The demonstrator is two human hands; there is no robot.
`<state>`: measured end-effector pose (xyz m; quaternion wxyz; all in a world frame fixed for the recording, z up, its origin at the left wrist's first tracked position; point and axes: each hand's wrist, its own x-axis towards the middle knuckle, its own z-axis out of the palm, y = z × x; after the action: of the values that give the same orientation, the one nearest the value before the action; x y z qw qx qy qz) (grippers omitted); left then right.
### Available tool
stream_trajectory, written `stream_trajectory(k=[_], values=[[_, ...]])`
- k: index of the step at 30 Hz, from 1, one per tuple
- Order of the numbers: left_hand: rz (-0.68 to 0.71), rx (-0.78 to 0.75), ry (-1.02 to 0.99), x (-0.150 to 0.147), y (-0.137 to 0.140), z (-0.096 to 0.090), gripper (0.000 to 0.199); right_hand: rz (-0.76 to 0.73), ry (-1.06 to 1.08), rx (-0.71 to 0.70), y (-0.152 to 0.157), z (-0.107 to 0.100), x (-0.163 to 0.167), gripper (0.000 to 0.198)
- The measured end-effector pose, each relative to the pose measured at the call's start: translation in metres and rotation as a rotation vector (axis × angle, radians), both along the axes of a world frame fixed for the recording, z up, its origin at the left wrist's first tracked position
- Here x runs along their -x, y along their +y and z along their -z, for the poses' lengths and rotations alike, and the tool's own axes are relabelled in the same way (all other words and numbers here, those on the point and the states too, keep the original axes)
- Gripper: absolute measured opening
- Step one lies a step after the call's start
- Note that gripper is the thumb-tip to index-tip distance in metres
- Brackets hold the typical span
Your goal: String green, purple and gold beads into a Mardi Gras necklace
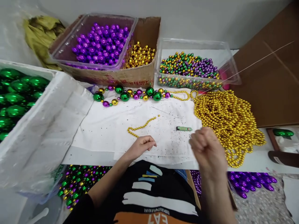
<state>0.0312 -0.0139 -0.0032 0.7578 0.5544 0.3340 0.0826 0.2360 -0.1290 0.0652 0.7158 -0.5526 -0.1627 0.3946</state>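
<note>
My left hand (pixel 143 145) is closed low over the white cloth (pixel 100 124), thumb against curled fingers. A short strand of gold beads (pixel 140 127) runs across the cloth into it; the held part is hidden. My right hand (pixel 208 146), smeared by motion, makes a fist in front of the heap of gold bead strands (pixel 221 115). Whatever it holds, if anything, is hidden. Between the hands and farther back lies a small green utility knife or lighter-like tool (pixel 184 128). A thin needle-like line (pixel 164 112) lies behind it.
A necklace of large green, purple and gold beads (pixel 125 96) stretches along the back. Behind stand a tub of purple beads (pixel 102 43), a cardboard box (pixel 140 73) with gold beads and a tub of mixed beads (pixel 191 68). A foam box (pixel 53 105) holds green balls at left.
</note>
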Motion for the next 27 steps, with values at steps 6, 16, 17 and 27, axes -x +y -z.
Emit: stream_trajectory(k=[6,16,17,27], values=[[-0.135,0.138,-0.020,-0.008,0.006,0.010,0.034,0.270,-0.193,-0.055,-0.032,-0.043,-0.054,0.020],[-0.164,0.166,-0.120,-0.023,0.004,-0.003,0.026,-0.332,-0.539,0.724,-0.134,0.044,-0.032,0.031],[-0.162,0.171,-0.169,-0.028,-0.001,-0.007,0.024,-0.270,-0.526,0.671,-0.122,0.045,-0.021,0.028],[-0.327,-0.023,-0.388,-0.027,-0.007,-0.046,0.016,-0.470,0.065,0.028,0.030,0.019,0.065,0.018]])
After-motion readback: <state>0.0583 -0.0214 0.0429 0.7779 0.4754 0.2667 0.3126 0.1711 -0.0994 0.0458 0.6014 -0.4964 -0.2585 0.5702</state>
